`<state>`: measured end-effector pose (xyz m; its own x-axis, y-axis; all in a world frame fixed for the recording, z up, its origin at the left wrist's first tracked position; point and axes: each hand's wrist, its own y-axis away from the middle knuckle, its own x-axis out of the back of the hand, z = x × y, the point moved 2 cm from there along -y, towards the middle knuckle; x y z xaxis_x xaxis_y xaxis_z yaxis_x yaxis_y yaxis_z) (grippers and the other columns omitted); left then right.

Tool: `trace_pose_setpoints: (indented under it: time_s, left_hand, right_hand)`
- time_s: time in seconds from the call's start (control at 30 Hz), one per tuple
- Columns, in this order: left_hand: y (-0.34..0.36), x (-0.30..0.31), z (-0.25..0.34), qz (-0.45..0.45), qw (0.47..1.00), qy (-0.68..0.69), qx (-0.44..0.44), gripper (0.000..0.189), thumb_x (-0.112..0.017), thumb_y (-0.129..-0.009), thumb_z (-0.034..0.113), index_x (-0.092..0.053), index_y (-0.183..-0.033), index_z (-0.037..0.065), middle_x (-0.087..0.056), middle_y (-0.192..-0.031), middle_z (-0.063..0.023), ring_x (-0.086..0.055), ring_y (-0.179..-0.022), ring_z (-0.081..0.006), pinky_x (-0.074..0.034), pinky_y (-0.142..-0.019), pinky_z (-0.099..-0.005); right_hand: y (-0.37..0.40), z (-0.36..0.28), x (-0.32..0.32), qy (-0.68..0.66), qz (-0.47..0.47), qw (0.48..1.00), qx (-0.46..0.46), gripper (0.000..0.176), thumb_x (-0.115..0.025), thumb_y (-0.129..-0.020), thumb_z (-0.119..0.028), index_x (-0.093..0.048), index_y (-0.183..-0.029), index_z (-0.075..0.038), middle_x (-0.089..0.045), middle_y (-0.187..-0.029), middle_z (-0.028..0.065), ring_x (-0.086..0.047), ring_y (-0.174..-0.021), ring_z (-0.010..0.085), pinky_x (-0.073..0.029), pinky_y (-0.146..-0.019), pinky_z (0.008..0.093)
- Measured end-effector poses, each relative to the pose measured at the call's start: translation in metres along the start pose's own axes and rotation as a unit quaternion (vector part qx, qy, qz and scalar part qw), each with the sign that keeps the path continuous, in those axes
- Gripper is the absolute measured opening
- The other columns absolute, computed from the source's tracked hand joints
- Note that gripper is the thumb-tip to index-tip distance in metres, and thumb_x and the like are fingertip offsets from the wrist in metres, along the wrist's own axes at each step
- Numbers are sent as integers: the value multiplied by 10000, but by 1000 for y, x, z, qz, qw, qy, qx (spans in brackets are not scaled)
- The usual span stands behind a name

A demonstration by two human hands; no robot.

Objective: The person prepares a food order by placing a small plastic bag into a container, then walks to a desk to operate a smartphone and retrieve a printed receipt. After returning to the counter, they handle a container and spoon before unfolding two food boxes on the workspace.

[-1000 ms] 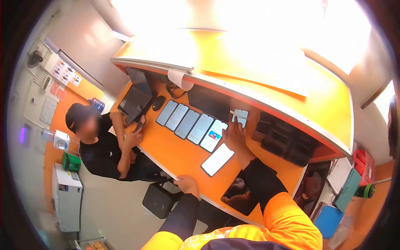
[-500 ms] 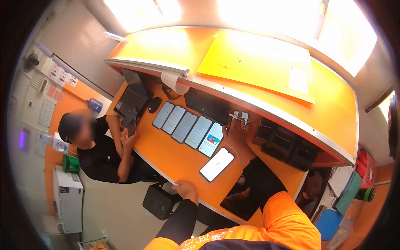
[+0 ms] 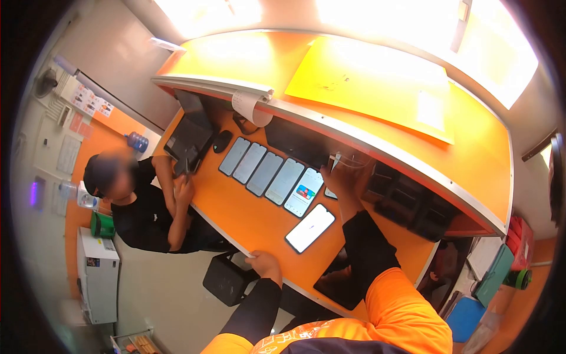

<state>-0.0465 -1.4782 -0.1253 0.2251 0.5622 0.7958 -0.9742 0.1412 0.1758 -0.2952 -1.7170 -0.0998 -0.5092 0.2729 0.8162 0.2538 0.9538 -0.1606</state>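
Note:
My left hand point(image 3: 265, 264) grips the front edge of the orange desk point(image 3: 233, 227), its fingers closed over the rim. My right hand point(image 3: 344, 184) reaches under the shelf at the back, fingers closed around something blurred; a small white piece point(image 3: 335, 158) shows at the fingertips. Below that hand, another phone point(image 3: 330, 193) is mostly covered. A row of several lit phones lies to its left; the nearest phone point(image 3: 304, 193) shows a coloured picture. In front of the row lies a phone with a bright white screen point(image 3: 310, 229).
An orange shelf point(image 3: 236, 59) overhangs the desk's back. A person in black point(image 3: 141, 200) sits at the left by a laptop point(image 3: 191, 138) and mouse point(image 3: 222, 141). Dark boxes point(image 3: 407, 203) stand at right. A dark tablet-like slab point(image 3: 335, 280) lies by my right forearm.
My right hand has shifted slightly at the back of the desk, and its fingers have drawn together. Part of a phone now shows beneath it. My left hand stays on the desk edge.

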Motion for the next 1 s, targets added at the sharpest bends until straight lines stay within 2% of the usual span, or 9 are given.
trace_pose_setpoints:
  time_s: [0.13, 0.27, 0.33, 0.47, 0.53, 0.63, 0.73, 0.83, 1.0]
  left_hand:
    - [-1, 1, -2, -23, 999, 39, -6, 447, -316, -1045, 296, -418, -1220, -102, -624, -1055, -405, -645, -970, -522, -539, -827, -532]
    - [-9, -5, -10, -29, 999, 15, -2, 454, -310, -1046, 295, -412, -1235, -106, -622, -1059, -406, -639, -999, -519, -534, -844, -526]
    - [-9, -5, -10, -32, 999, 6, -3, 457, -307, -1047, 293, -410, -1238, -109, -618, -1067, -410, -635, -1011, -519, -532, -849, -526]
    - [-16, -16, -22, 8, 1000, 17, -7, 362, -415, -1027, 257, -489, -1146, -76, -651, -1004, -356, -673, -927, -489, -557, -749, -507]
    - [1, 0, 0, 9, 999, 26, 19, 368, -412, -1028, 260, -487, -1146, -80, -646, -1000, -366, -667, -929, -498, -554, -755, -510]
    - [-2, 3, -1, -43, 999, 23, 3, 446, -298, -1050, 285, -389, -1241, -108, -598, -1100, -421, -623, -1034, -523, -525, -856, -534]
    - [3, 8, 5, -55, 998, 19, 9, 436, -297, -1050, 279, -385, -1242, -103, -599, -1096, -421, -623, -1034, -521, -524, -856, -535]
    - [7, 12, 9, -51, 998, 22, 11, 427, -299, -1047, 273, -384, -1241, -98, -603, -1082, -420, -627, -1018, -523, -526, -849, -535]
    - [1, 4, 5, -31, 999, -10, 21, 420, -301, -1044, 280, -389, -1234, -84, -625, -1045, -400, -638, -986, -522, -534, -830, -539]
  right_hand:
    - [2, 5, 0, -46, -90, 994, -37, 894, -765, -775, -454, -358, -1473, -71, -373, -1501, 229, -261, -1458, 411, -159, -1180, 612]
    - [27, 22, -22, -14, -37, 999, 13, 948, -766, -777, -455, -303, -1503, -60, -365, -1499, 226, -284, -1429, 442, -176, -1169, 621]
    - [43, 13, 5, 26, -32, 999, 32, 951, -764, -781, -444, -292, -1503, -45, -355, -1499, 242, -274, -1422, 472, -192, -1162, 627]
    - [69, 23, 12, -12, -65, 996, 60, 932, -755, -797, -414, -280, -1497, -22, -317, -1512, 274, -245, -1418, 524, -227, -1149, 637]
    - [79, 27, 15, -49, -86, 992, 78, 922, -749, -805, -396, -272, -1497, -18, -297, -1514, 294, -241, -1414, 541, -249, -1140, 639]
    - [97, 27, 23, -10, -43, 992, 117, 908, -737, -830, -379, -256, -1508, -14, -283, -1507, 324, -269, -1400, 546, -267, -1142, 622]
    - [120, 17, 52, -56, -104, 992, 52, 894, -722, -853, -372, -250, -1512, 6, -265, -1506, 349, -292, -1394, 542, -286, -1150, 588]
    - [132, 12, 65, -14, -118, 992, 53, 862, -701, -879, -367, -267, -1505, 35, -250, -1517, 358, -293, -1400, 539, -295, -1158, 562]
    - [100, 14, 34, 43, -51, 984, 167, 808, -667, -899, -392, -326, -1486, 46, -369, -1501, 296, -291, -1450, 431, -236, -1196, 542]
